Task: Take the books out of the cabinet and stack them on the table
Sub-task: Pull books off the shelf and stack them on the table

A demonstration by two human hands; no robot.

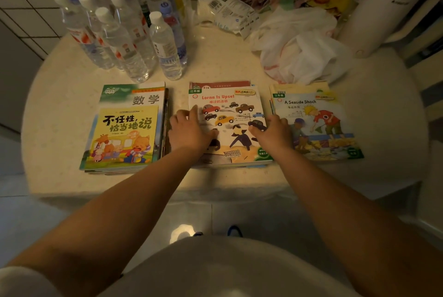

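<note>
Both hands rest on the middle stack of books point(230, 126). Left hand point(191, 129) lies flat, fingers spread, across the stack's left edge; right hand point(273, 131) lies palm-down at its right edge, thumb on the cover. Neither hand grips anything.

Top cover of the middle stack reads "Lorna Is Upset", with drawn cars and a green tag "江苏版".

Stack at 9 o'clock point(127, 129): small yellow book "不任性,恰当地说" lying on a green textbook marked "数学".

Stack at 3 o'clock point(314, 126): top cover reads "A Seaside Shock", same green tag.

All three stacks sit side by side, apart, on the pale round table point(60, 109).

At 11 o'clock: cluster of upright water bottles point(124, 30), labels not legible. At 1 o'clock: crumpled white plastic bag point(297, 47). At 2 o'clock: white kettle point(383, 9), small logo unreadable.
</note>
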